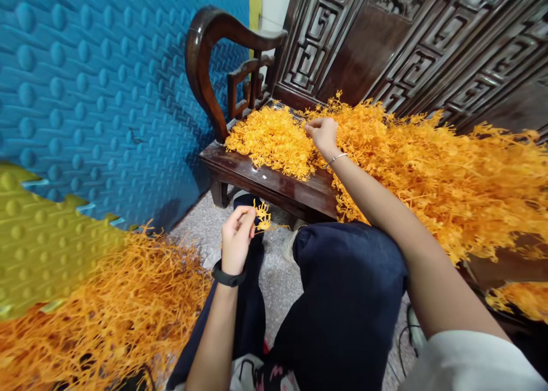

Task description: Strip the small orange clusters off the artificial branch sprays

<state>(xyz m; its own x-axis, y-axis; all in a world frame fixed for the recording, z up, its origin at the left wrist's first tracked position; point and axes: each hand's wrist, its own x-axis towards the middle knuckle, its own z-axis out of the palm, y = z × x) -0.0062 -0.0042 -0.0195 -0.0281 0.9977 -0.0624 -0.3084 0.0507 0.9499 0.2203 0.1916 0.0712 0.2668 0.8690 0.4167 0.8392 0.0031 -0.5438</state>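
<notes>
One head-worn camera looks forward and down, close over navy trousers, toward a carved wooden bench.

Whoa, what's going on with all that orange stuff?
A person sits by a dark wooden bench. Their left hand pinches a frilly orange piece. Their right hand is at the edge of a low orange pile on the seat; whether it holds anything is unclear. A bigger orange heap spreads to the right, and stringy orange strands lie at the lower left.
</notes>
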